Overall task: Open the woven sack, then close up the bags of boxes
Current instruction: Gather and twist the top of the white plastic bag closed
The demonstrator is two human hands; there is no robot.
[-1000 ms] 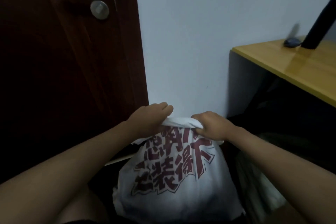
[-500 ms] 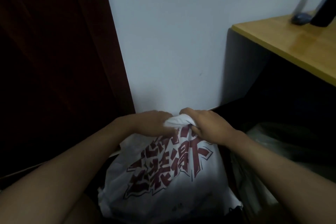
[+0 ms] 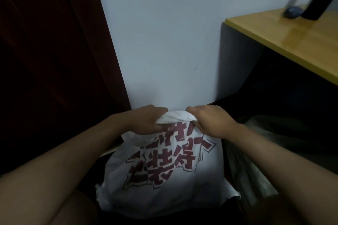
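— What do the hands hold?
— The left hand (image 3: 146, 119) and right hand (image 3: 210, 124) both squeeze the top of the white bag (image 3: 164, 179), left of the bench (image 3: 292, 42).
— Any words?
— Big red Chinese letters.

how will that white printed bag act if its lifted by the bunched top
The white printed bag is likely floppy: its top crumples where the left hand and right hand grip it. The body bulges full, so it probably has some weight and would sag below the grip. Its frayed lower corner hints it might tear if yanked.
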